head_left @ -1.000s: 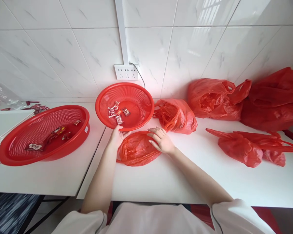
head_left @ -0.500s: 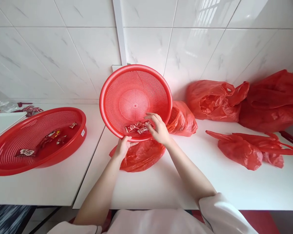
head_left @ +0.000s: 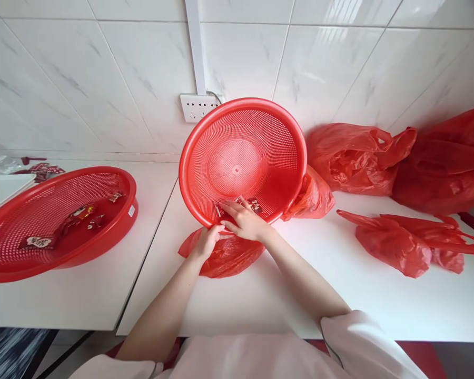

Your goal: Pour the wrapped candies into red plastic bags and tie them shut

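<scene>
Tilted red basket, near rim pinched between left thumb and fingers; wrapped packets low inside, just beyond that grip, at the right hand's fingers.
Left hand: thumb over rim, fingertips hidden behind it. Right hand: fingers loosely spread over packets; cannot tell if one is trapped under the palm. Technique (judgement): firm pinch, since one-sided support could let the basket roll; right fingers low and cupped, so packets do not slip sideways; steady tilt, without pressing the rim into the crumpled red bag just below the grip. Obscured: bag's mouth, packet count and most labels. Knotted-looking bag to the grip's right partly behind basket; larger basket to its left cut off by frame edge.
</scene>
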Action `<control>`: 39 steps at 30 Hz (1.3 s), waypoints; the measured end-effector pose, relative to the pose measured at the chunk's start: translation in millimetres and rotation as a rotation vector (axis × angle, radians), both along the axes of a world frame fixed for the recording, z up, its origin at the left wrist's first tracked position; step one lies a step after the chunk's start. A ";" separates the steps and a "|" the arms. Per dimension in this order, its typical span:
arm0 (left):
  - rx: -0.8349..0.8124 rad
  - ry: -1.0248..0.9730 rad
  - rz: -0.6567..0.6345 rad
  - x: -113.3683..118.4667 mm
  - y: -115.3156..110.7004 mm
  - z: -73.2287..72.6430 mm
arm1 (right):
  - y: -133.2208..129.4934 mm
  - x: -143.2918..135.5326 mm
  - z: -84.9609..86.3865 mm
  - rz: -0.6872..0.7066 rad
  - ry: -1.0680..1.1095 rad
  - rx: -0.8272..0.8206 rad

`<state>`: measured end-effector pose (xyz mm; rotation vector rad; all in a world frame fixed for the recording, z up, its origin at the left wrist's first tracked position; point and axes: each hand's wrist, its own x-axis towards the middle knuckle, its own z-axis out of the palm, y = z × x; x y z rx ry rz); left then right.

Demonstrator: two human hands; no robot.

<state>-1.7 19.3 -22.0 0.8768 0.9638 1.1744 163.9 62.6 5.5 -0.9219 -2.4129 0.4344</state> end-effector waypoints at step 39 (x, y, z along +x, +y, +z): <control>0.007 -0.190 0.226 -45.2 30.3 8.5 | -12.9 10.3 20.7 0.124 0.059 -0.595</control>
